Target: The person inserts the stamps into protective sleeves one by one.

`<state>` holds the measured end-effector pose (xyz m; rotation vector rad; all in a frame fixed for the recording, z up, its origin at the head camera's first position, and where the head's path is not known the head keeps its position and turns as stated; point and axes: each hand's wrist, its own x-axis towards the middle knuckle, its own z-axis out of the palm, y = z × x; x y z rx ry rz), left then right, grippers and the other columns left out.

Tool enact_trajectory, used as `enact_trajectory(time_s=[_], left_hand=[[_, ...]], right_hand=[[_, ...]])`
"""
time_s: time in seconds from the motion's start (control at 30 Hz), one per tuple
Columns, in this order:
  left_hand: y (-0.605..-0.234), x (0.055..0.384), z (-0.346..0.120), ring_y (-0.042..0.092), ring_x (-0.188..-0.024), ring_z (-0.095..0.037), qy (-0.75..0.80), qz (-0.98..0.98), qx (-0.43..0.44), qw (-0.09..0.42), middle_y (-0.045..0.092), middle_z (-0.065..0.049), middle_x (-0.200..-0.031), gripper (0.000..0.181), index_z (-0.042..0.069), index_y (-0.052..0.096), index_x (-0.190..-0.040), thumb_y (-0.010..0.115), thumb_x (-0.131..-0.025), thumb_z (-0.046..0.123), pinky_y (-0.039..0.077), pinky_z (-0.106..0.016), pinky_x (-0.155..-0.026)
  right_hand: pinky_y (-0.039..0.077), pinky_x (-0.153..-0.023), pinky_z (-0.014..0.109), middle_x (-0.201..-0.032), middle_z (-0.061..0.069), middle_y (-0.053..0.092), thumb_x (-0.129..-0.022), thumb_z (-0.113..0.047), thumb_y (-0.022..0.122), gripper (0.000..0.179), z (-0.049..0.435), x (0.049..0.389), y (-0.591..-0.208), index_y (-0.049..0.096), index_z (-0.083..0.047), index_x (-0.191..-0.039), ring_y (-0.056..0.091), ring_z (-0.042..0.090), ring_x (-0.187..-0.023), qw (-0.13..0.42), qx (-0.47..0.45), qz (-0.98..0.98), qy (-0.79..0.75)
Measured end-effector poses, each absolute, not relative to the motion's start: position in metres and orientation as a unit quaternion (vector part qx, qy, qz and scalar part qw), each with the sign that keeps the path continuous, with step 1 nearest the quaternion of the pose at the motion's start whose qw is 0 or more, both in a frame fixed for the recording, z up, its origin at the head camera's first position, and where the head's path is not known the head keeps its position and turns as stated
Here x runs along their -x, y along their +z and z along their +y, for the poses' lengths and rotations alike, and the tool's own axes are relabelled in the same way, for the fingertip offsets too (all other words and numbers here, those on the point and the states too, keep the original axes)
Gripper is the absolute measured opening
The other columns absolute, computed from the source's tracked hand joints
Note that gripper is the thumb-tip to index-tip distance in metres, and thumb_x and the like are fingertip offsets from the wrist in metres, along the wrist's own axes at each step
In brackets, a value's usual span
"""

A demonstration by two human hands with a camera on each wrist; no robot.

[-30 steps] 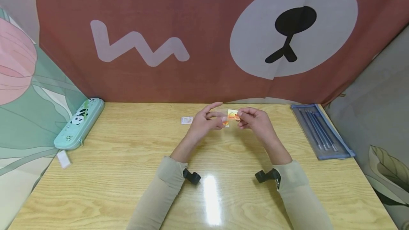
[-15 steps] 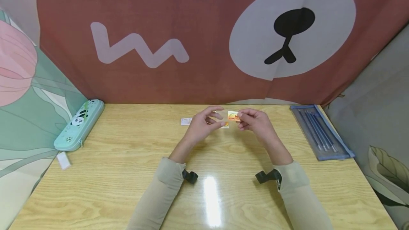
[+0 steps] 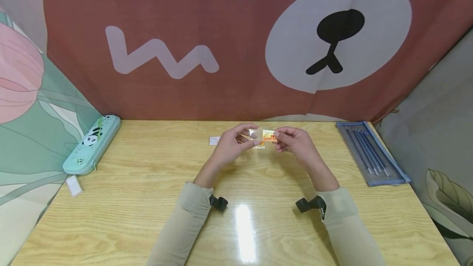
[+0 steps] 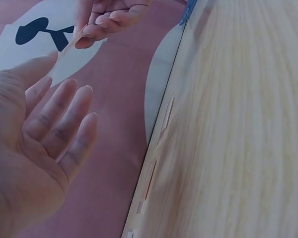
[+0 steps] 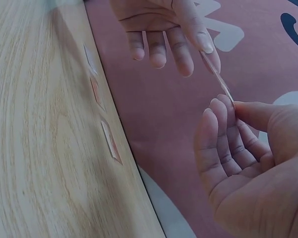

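Above the back of the table, both hands hold one thin, flat piece, clear at its left end and printed yellow and orange at its right. My left hand pinches the clear end between thumb and index finger; its other fingers are spread in the left wrist view. Thumb and fingertips of my right hand pinch the printed end. Edge-on in the right wrist view, the piece spans the two hands. Below it lies a similar yellow-orange piece. A small white printed piece lies left, partly behind the left hand.
Three small flat pieces lie along the table's back edge in the right wrist view, the nearest piece among them. A panda pencil case sits at left with a white tag. A blue mesh pouch of pencils lies right.
My left hand has shifted slightly left, its thumb and index finger now nearer the clear end, so more of the piece shows. The right hand's grip looks the same.
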<state>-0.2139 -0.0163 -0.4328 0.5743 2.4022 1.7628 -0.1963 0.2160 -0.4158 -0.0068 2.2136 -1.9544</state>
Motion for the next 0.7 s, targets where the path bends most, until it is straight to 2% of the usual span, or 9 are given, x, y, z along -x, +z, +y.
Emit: enact_trajectory(time_s=[0.33,0.53,0.7], left_hand=[[-0.4318,0.2130,-0.0168,0.071,-0.089,-0.018,0.573,0.794,-0.196,0.047,0.072,-0.003,-0.107,0.043,0.019,0.067,-0.131,0.079,-0.090,0.026,0.060,-0.029,-0.071],[-0.4312,0.2120,-0.0155,0.072,-0.089,-0.018,0.569,0.796,-0.199,0.050,0.072,-0.003,-0.107,0.038,0.025,0.069,-0.127,0.079,-0.090,0.026,0.060,-0.029,-0.070],[-0.4318,0.2122,-0.0149,0.072,-0.089,-0.018,0.564,0.800,-0.200,0.047,0.073,-0.003,-0.107,0.038,0.023,0.070,-0.126,0.079,-0.090,0.026,0.060,-0.028,-0.069]], right_hand=[[0.062,-0.072,0.026,-0.082,-0.005,0.067,-0.102,-0.021,0.062,0.038,0.2168,0.1979,-0.4176,0.059,0.010,-0.125,0.066,0.007,-0.071,0.108,0.007,0.750,-0.653],[0.063,-0.072,0.029,-0.083,-0.003,0.069,-0.101,-0.018,0.064,0.037,0.2155,0.1970,-0.4177,0.058,0.010,-0.125,0.066,0.007,-0.070,0.107,0.010,0.739,-0.665],[0.063,-0.072,0.028,-0.085,-0.003,0.070,-0.101,-0.017,0.064,0.037,0.2154,0.1962,-0.4159,0.058,0.009,-0.126,0.066,0.007,-0.070,0.108,0.015,0.736,-0.668]])
